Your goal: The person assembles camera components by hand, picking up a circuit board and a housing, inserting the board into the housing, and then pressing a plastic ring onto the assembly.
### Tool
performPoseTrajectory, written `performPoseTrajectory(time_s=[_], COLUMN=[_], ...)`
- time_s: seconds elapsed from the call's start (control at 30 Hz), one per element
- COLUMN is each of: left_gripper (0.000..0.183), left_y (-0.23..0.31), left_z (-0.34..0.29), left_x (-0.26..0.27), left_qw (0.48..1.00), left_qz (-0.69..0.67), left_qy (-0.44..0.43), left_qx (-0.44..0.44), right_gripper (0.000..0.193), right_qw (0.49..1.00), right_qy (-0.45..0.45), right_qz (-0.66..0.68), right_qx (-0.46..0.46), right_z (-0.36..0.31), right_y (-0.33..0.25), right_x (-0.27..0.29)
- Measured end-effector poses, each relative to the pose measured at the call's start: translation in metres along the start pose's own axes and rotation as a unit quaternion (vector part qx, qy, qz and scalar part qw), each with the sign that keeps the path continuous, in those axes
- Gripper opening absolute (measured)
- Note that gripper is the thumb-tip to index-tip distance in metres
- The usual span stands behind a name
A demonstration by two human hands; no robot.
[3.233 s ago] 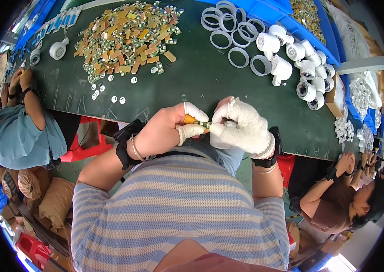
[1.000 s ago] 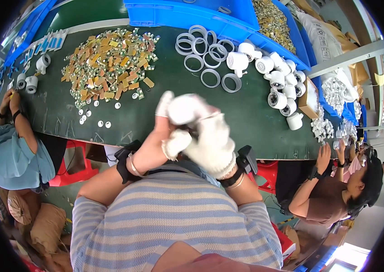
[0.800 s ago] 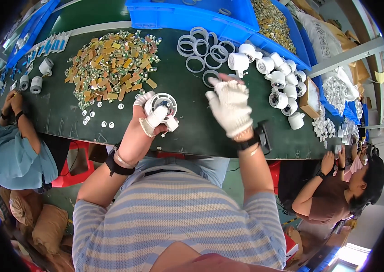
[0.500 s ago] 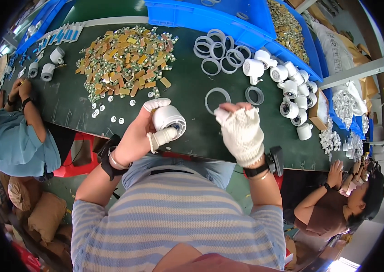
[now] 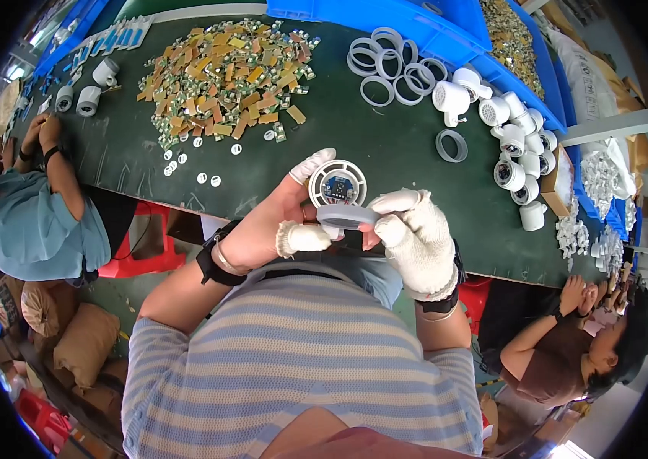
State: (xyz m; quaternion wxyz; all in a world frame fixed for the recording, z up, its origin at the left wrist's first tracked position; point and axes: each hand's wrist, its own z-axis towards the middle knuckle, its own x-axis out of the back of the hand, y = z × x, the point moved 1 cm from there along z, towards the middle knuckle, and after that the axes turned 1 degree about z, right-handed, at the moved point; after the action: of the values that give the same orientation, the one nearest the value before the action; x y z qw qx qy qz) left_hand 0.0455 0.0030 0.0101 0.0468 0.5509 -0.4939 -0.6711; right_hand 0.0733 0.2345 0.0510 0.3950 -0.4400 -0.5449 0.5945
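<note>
My left hand (image 5: pixel 269 223), with finger covers on thumb and finger, holds a white round housing (image 5: pixel 363 182). Its open face is turned up towards me, and a dark blue circuit board (image 5: pixel 338 187) shows inside. In my right hand (image 5: pixel 419 239), wearing a fingerless white knit glove, a grey plastic ring (image 5: pixel 348 217) is pinched between thumb and fingers. The ring is tilted, close by the housing's near edge and overlapping it in view; whether they touch I cannot tell. My left thumb tip is near the ring's underside.
Beyond my hands lies a heap of small circuit boards (image 5: pixel 224 80), with white discs (image 5: pixel 236 149) before it. Grey rings (image 5: pixel 377 90), white housings (image 5: pixel 509 174) and a blue crate (image 5: pixel 377 23) are farther right. People sit at both sides, including a teal-shirted person (image 5: pixel 41 214).
My right hand has picked up a grey ring off the table and brought it left to the housing. My left hand has turned the housing so its open face shows.
</note>
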Motion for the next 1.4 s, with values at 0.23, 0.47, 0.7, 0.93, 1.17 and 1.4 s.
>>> performPoseTrajectory(time_s=[0.23,0.47,0.7,0.93,1.17,1.4], left_gripper=[0.113,0.111,0.095,0.09,0.106,0.109], left_y=[-0.009,-0.018,-0.02,-0.031,-0.02,-0.021], left_z=[-0.006,-0.005,-0.005,0.001,0.001,-0.002], left_x=[0.0,0.003,-0.002,-0.007,0.006,0.004], left_qw=[0.997,0.994,0.989,0.984,0.993,0.991], left_qz=[0.074,0.089,0.109,0.15,0.085,0.109], left_qy=[0.012,0.004,0.031,0.029,0.039,0.02], left_qx=[-0.012,-0.061,-0.09,-0.089,-0.068,-0.072], right_gripper=[0.02,0.02,0.029,0.044,0.034,0.038], right_qw=[0.998,0.995,0.926,0.928,0.883,0.934], right_qy=[-0.006,0.021,0.12,0.065,0.012,0.01], right_qz=[0.061,0.095,-0.345,-0.339,-0.42,-0.323], right_qx=[-0.011,-0.031,0.097,0.139,0.21,0.15], right_z=[0.0,-0.001,0.009,0.02,0.008,0.007], right_y=[0.001,0.001,-0.003,0.001,-0.023,-0.024], right_x=[-0.004,-0.011,-0.005,-0.012,-0.003,-0.001])
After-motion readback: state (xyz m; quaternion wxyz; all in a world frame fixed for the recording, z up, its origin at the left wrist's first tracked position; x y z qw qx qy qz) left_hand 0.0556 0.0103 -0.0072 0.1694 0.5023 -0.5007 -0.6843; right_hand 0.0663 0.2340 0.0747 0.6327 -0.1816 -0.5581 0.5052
